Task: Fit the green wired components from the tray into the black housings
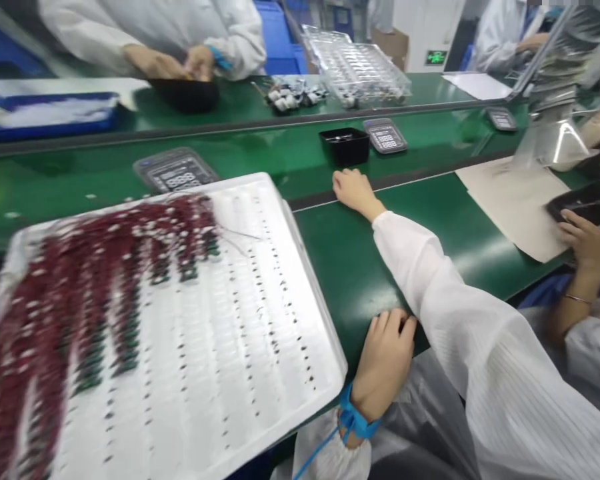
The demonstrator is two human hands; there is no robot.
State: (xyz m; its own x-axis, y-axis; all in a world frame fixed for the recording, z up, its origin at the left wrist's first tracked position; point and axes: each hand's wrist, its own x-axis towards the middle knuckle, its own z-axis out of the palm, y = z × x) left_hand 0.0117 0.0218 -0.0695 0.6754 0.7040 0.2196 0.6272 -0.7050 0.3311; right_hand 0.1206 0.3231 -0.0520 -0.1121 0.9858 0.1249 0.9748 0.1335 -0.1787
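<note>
My right hand (354,191) reaches forward in a white sleeve to the dark strip at the edge of the green conveyor belt (280,157), just short of a small black tray (345,145). Its fingers are curled downward and pressed together, and anything inside them is hidden. My left hand (386,360), with a blue wrist strap, lies flat on the near edge of the green table (350,267), fingers extended and holding nothing. It sits beside the right corner of a large white tray (260,313) that holds rows of dark red wired parts (80,287).
Grey calculator-like units (176,171) (385,135) ride on the belt. Across it, another person's hands (173,63) hold a black bowl beside clear plastic trays (360,67). At right, a co-worker's hand (587,241) rests on a black tray (587,200) over beige paper (515,200).
</note>
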